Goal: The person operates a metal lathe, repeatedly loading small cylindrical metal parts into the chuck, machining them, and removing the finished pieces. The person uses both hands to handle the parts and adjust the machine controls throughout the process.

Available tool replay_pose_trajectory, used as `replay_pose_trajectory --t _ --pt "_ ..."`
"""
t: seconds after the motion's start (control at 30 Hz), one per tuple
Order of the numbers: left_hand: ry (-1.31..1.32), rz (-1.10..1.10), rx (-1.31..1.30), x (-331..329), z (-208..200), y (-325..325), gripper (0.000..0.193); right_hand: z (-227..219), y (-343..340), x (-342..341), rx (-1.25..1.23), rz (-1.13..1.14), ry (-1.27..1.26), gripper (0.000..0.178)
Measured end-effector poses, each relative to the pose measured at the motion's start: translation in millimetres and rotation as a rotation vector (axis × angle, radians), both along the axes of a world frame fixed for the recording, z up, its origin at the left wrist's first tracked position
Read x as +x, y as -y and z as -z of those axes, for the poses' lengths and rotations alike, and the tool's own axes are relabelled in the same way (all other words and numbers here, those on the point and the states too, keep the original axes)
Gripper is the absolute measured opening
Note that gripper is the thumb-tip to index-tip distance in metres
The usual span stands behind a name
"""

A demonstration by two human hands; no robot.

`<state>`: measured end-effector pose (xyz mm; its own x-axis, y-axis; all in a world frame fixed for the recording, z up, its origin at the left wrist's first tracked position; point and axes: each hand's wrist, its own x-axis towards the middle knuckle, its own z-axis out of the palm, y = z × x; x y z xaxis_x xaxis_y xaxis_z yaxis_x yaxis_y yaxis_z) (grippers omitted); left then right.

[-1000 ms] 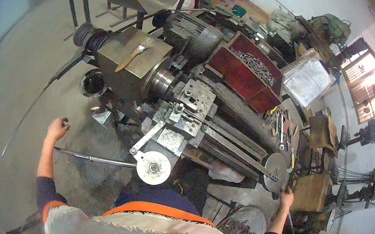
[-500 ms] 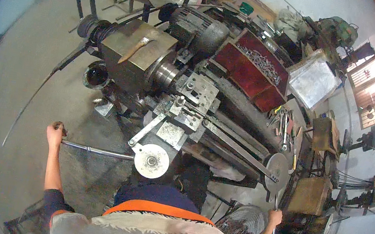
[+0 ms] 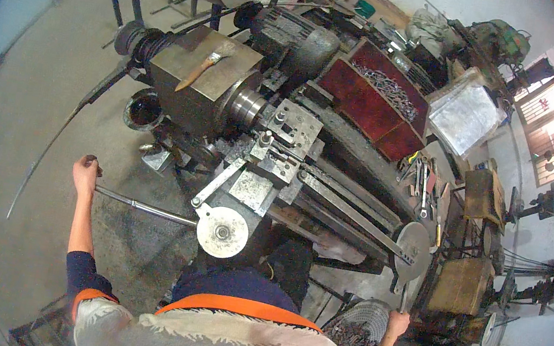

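Note:
My left hand [image 3: 85,176] is closed around the outer end of a long metal lever [image 3: 145,207]. That lever runs right to a pale round disc [image 3: 222,233] on the front of a small lathe [image 3: 207,67]. At the lower right, my right hand [image 3: 399,323] grips a second metal lever [image 3: 403,300], which hangs from a larger grey disc [image 3: 413,252] at the end of a long bar. Between the hands lies the tool slide [image 3: 278,162], a block with bolts, close beside the shiny chuck [image 3: 247,106]. A wooden-handled brush [image 3: 200,72] rests on the headstock.
A red tray [image 3: 370,112] holding many small metal pieces sits behind the slide. Spanners [image 3: 424,194] and other hand tools lie right of it. A mesh basket [image 3: 361,326] of dark pieces stands by my right hand. An electric motor [image 3: 295,41] is mounted behind the headstock.
My left hand has moved up and away from me, swinging its lever so the outer end sits higher. The right hand has shifted slightly left, still on its lever.

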<state>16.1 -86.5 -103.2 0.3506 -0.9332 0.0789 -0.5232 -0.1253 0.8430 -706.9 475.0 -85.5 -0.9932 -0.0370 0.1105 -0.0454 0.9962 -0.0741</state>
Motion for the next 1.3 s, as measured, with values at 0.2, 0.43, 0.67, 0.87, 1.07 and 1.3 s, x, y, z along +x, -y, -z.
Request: replay_pose_trajectory --t 0.2,0.43,0.67,0.87,1.07,1.3 --pt "-0.103 0.005 -0.042 -4 2 5 0.019 4 -5 -1 0.048 -0.063 -0.058 0.033" --pt "-0.224 -0.089 -0.118 11 26 -11 0.017 -17 15 11 0.123 -0.064 -0.092 0.029" --pt "-0.667 -0.482 -0.208 -49 36 -15 0.027 -17 -13 -73 0.221 -0.025 -0.044 0.034" --pt "-0.678 -0.311 -0.151 -101 22 42 0.023 7 -38 -126 0.255 -0.246 -0.035 0.037" --pt "-0.717 0.007 -0.044 -156 10 96 0.021 26 -41 -86 0.218 -0.139 -0.056 0.037" --pt "-0.724 0.01 0.002 -152 22 104 0.03 -3 -8 -18 0.117 0.074 0.046 0.038"
